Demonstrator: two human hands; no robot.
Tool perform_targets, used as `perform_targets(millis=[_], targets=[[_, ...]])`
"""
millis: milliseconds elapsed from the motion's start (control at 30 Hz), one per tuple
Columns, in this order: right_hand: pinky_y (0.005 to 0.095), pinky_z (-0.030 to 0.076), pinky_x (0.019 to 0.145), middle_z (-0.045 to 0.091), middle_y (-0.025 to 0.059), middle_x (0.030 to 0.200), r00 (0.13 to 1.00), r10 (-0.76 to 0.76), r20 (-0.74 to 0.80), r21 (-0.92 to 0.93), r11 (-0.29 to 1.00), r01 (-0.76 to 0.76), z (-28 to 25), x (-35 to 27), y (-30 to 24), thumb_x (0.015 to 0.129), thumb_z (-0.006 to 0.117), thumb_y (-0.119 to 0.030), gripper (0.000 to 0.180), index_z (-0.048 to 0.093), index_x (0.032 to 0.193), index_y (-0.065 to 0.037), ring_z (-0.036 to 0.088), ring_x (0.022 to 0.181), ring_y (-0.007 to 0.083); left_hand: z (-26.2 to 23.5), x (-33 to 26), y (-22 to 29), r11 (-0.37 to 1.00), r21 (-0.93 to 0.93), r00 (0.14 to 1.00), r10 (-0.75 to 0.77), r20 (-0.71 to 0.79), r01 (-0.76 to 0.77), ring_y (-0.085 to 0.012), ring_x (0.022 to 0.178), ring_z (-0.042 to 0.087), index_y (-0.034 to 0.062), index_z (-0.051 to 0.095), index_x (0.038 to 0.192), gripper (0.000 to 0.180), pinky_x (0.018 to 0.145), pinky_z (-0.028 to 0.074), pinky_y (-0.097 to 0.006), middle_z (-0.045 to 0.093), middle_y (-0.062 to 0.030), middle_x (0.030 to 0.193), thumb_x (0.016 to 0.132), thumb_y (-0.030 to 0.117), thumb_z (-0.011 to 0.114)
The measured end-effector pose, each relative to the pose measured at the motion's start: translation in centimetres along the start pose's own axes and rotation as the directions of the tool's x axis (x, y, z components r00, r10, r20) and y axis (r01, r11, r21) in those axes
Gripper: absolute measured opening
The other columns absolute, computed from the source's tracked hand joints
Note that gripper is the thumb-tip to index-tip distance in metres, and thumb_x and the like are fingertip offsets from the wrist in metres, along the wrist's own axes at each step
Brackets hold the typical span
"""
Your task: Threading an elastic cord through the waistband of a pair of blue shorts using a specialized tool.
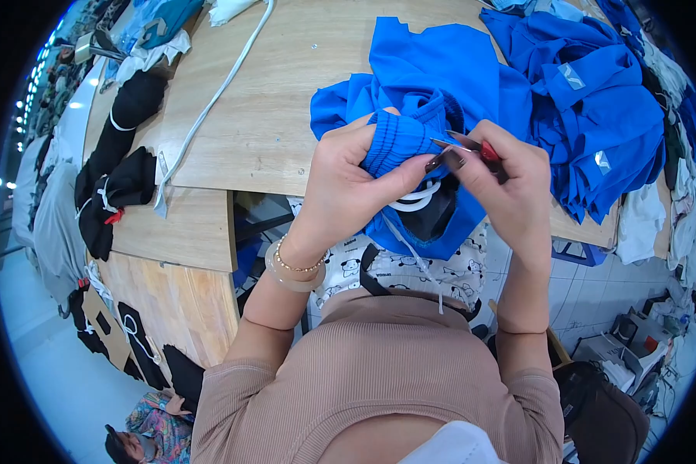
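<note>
A blue garment point(437, 66) with a gathered elastic waistband point(393, 145) lies at the table's near edge, partly hanging over my lap. My left hand point(339, 184) pinches the waistband between thumb and fingers. In my right hand point(514, 182) is a small pair of thread snips point(489, 151) with a red part, its pointed blades touching or just over the gathered fabric near my left thumb. A white drawstring point(416, 203) loops out below the waistband, and its end hangs toward my lap. The garment's dark inside shows beneath my hands.
More blue garments point(595, 100) are heaped at the right. Black rolled fabric bundles point(135, 116) tied with white strips lie at the left, beside a long white cord point(216, 93) across the wooden table point(286, 116). Another person point(158, 425) is at lower left.
</note>
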State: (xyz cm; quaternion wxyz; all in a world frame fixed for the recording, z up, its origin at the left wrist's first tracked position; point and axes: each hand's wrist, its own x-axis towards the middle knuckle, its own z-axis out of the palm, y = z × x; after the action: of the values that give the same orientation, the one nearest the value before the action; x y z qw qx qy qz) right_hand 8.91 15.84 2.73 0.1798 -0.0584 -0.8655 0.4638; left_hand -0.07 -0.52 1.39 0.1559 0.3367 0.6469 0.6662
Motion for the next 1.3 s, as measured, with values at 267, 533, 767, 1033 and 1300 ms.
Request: perform_targets(millis=[267, 533, 767, 1033, 1300], targets=[[0.0230, 0.024, 0.048, 0.037, -0.0001, 0.060, 0.987, 0.081, 0.136, 0.143, 0.985, -0.101, 1.0, -0.6, 0.6, 0.093, 0.055, -0.029, 0.034, 0.050, 0.075, -0.001, 0.032, 0.057, 0.0058, 0.0, 0.2, 0.1, 1.000, -0.004, 1.000, 0.028, 0.008, -0.028, -0.0062, 0.068, 0.054, -0.0027, 0.066, 0.088, 0.012, 0.060, 0.042, -0.020, 0.062, -0.0026, 0.079, 0.077, 0.001, 0.069], [0.0237, 0.029, 0.045, 0.040, 0.0039, 0.058, 0.979, -0.119, -0.163, 0.218, 0.964, 0.153, 0.8, -0.2, -0.9, 0.091, 0.060, -0.023, 0.026, 0.051, 0.082, -0.001, 0.035, 0.051, 0.0102, 0.3, -0.1, -0.7, 0.997, 0.080, 0.998, -0.003, 0.067, -0.002, -0.0035, 0.068, 0.053, -0.0008, 0.066, 0.093, 0.015, 0.060, 0.042, -0.018, 0.063, -0.0007, 0.079, 0.079, 0.001, 0.069], [0.0234, 0.032, 0.045, 0.048, 0.0051, 0.060, 0.993, -0.060, -0.100, -0.111, 0.993, 0.049, -1.2, -0.5, -1.9, 0.083, 0.068, -0.016, 0.019, 0.056, 0.078, -0.002, 0.041, 0.049, 0.0118, 0.2, -0.3, -0.7, 0.989, -0.065, 0.991, -0.131, 0.010, 0.131, -0.0063, 0.069, 0.055, -0.0012, 0.066, 0.093, 0.015, 0.060, 0.044, -0.022, 0.064, -0.0028, 0.081, 0.079, 0.004, 0.069], [0.0266, 0.036, 0.043, 0.057, 0.0062, 0.063, 0.991, -0.130, -0.038, -0.308, 0.945, 0.112, -1.0, -0.6, -1.4, 0.079, 0.070, -0.016, 0.018, 0.057, 0.074, -0.005, 0.052, 0.049, 0.0176, 0.2, -0.3, -0.7, 0.990, -0.067, 0.992, -0.123, -0.002, 0.123, -0.0030, 0.067, 0.052, -0.0004, 0.067, 0.094, 0.014, 0.057, 0.041, -0.019, 0.062, 0.0000, 0.079, 0.080, 0.004, 0.068], [0.0266, 0.037, 0.042, 0.058, 0.0057, 0.064, 0.985, -0.164, -0.047, -0.346, 0.928, 0.138, -0.8, -0.4, -1.6, 0.079, 0.070, -0.016, 0.017, 0.057, 0.075, -0.006, 0.054, 0.050, 0.0176, 0.2, -0.4, -0.8, 0.994, -0.027, 0.994, -0.107, -0.008, 0.107, -0.0036, 0.067, 0.052, -0.0001, 0.067, 0.093, 0.013, 0.057, 0.041, -0.019, 0.062, -0.0002, 0.079, 0.080, 0.003, 0.067]])
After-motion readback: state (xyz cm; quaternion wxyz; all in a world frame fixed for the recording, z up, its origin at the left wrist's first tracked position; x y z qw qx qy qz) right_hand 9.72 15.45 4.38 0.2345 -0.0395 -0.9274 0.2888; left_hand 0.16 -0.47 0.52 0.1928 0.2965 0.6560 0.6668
